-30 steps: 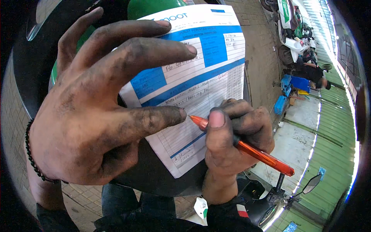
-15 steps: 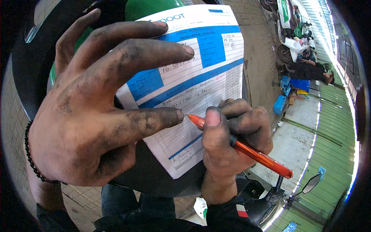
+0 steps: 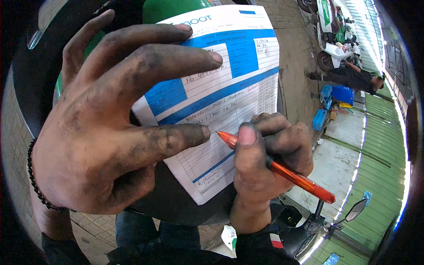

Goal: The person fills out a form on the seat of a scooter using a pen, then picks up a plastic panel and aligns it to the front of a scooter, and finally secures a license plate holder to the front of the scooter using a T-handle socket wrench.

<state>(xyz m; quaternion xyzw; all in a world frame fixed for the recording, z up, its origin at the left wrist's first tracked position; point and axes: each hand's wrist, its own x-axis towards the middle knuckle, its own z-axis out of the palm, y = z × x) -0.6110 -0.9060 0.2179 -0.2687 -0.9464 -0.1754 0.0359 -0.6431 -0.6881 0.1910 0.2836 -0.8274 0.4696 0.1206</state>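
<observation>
A white and blue printed form (image 3: 212, 165) with handwritten lines lies tilted on a black motorcycle seat (image 3: 176, 206). Across its left side my left hand (image 3: 99, 115) is spread, dark smudges on the fingers, thumb tip resting near the handwriting. To the right, my right hand (image 3: 278, 154) grips an orange pen (image 3: 302, 181) between thumb and fingers. The pen's tip points left at the form, a little right of my left thumb. Whether the tip touches the paper I cannot tell.
Beyond the form is a green body panel (image 3: 176, 9). At the right, a person (image 3: 349, 77) in dark clothes stands by parked motorcycles (image 3: 333, 39) and blue boxes (image 3: 342, 94). A scooter mirror (image 3: 355, 210) rises at lower right, near a green corrugated wall (image 3: 380, 150).
The pen and my right thumb have shifted slightly right, away from my left thumb. My left hand has hardly moved. The person in the background has changed stance, legs apart.
</observation>
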